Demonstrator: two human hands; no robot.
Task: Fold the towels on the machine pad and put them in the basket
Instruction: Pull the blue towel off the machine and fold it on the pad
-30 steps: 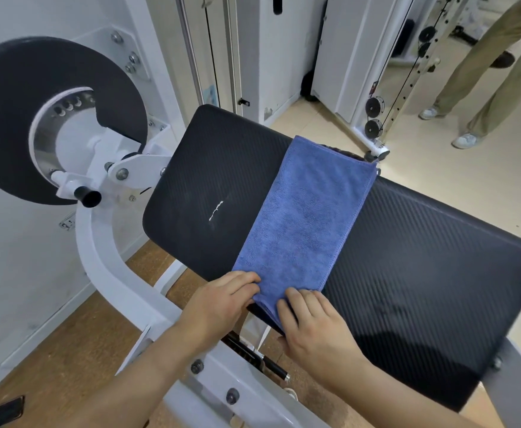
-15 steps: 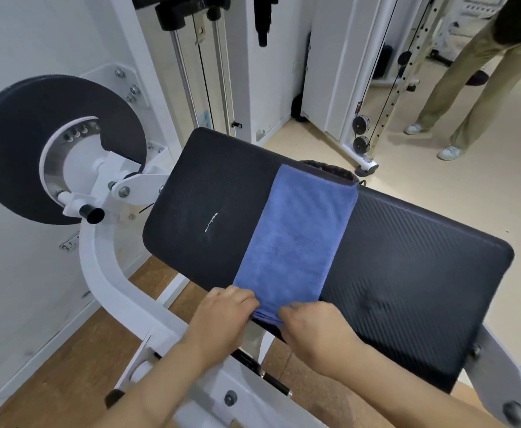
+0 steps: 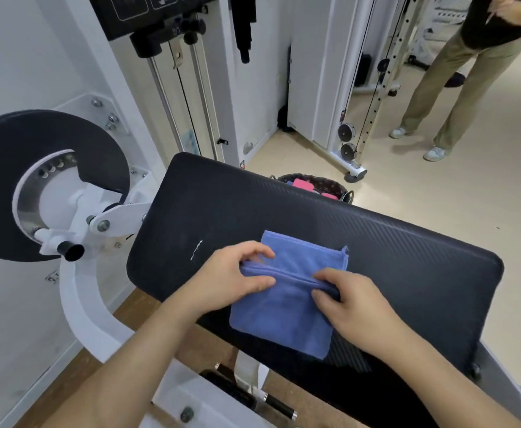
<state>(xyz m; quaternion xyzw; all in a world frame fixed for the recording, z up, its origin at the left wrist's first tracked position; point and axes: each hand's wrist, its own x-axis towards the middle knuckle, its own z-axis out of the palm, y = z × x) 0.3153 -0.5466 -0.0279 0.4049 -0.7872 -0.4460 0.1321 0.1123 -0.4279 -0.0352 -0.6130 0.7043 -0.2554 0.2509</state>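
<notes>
A blue towel (image 3: 287,313) lies on the black machine pad (image 3: 407,261), doubled over so its near edge now runs across its middle. My left hand (image 3: 231,276) pinches that folded edge at its left end. My right hand (image 3: 345,298) pinches the same edge at its right end. Behind the pad's far edge stands a dark basket (image 3: 333,184) on the floor, with pink and blue cloth showing inside; most of the basket is hidden by the pad.
A white machine frame with a black round disc (image 3: 36,180) stands at the left. A cable column (image 3: 188,88) rises behind the pad. A person in tan trousers (image 3: 459,81) stands at the back right on the beige floor.
Both hands gripped the towel's near end and carried it up and away over the pad, folding the long strip in half. The view tilted up, revealing the basket.
</notes>
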